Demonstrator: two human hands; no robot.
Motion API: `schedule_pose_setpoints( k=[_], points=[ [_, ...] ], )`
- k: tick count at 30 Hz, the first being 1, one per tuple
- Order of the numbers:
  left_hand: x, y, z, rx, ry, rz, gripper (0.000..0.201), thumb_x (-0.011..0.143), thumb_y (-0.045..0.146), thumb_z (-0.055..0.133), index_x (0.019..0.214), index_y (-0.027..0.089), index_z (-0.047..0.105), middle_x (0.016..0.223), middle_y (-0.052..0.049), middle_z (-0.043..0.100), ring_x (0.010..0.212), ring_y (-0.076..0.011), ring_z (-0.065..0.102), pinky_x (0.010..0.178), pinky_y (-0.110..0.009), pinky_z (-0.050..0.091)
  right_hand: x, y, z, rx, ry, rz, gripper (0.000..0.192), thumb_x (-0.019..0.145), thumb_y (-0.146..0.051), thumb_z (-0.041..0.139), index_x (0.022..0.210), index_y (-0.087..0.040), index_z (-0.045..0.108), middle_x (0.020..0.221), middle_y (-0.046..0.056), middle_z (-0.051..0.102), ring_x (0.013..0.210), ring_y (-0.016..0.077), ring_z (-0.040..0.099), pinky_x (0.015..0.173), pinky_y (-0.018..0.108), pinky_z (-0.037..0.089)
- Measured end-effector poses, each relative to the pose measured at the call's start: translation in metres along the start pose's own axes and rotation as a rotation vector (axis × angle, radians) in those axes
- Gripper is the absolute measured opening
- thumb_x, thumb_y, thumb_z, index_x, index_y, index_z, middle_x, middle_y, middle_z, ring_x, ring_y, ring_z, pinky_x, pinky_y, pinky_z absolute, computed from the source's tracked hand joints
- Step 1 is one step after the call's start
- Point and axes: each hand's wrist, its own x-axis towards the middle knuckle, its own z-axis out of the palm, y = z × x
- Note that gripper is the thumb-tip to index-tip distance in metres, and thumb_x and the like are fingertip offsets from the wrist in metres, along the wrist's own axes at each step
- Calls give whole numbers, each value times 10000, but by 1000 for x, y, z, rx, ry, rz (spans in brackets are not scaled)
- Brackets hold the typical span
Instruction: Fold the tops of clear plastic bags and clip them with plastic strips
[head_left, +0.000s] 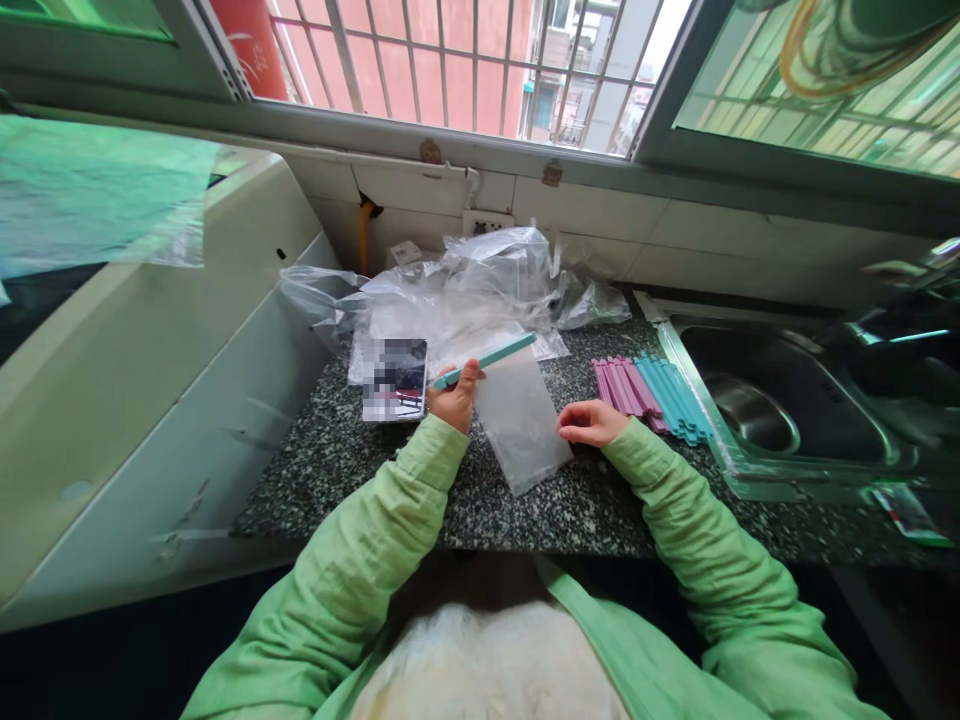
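Observation:
My left hand [454, 396] is closed around a long teal bag clip [495, 357], which slants up to the right over the counter. Just right of that hand, a flat clear plastic bag [521, 425] lies on the speckled stone. The curled fingertips of my right hand [592, 424] pinch at the bag's right edge; the exact contact is hard to see. Close to my right hand lie rows of purple bag clips [624, 387] and teal bag clips [673, 398], side by side.
A heap of crumpled clear plastic bags [495, 270] is piled against the tiled wall. A phone-like flat object [409, 380], partly blurred out, stands left of my left hand. The metal sink [795, 390] is to the right, and a white appliance-like box [165, 400] borders the left.

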Motion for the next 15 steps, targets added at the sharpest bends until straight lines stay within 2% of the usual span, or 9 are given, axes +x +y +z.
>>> schedule_pose_setpoints(
  k=[5,12,15],
  points=[
    [-7,3,0,78,-149,-24,473,556,622,612,493,153,616,339,47,375,333,-43,299,354,-210,207,5,-3,11,28,56,-60,454,524,-570,646,604,-138,529,482,-57,467,454,54,415,462,207,334],
    [-6,2,1,56,-149,-23,466,532,614,630,474,152,618,390,29,442,366,-50,324,378,-218,222,4,2,17,-72,-36,-56,468,535,-576,637,491,-144,462,423,-60,432,416,44,374,414,193,282],
    [-4,1,1,71,-165,-49,467,525,615,633,480,150,624,373,29,432,355,-50,314,372,-217,212,4,2,16,-60,-63,-64,452,538,-555,644,503,-139,472,432,-63,424,424,39,364,411,186,275]
  ],
)
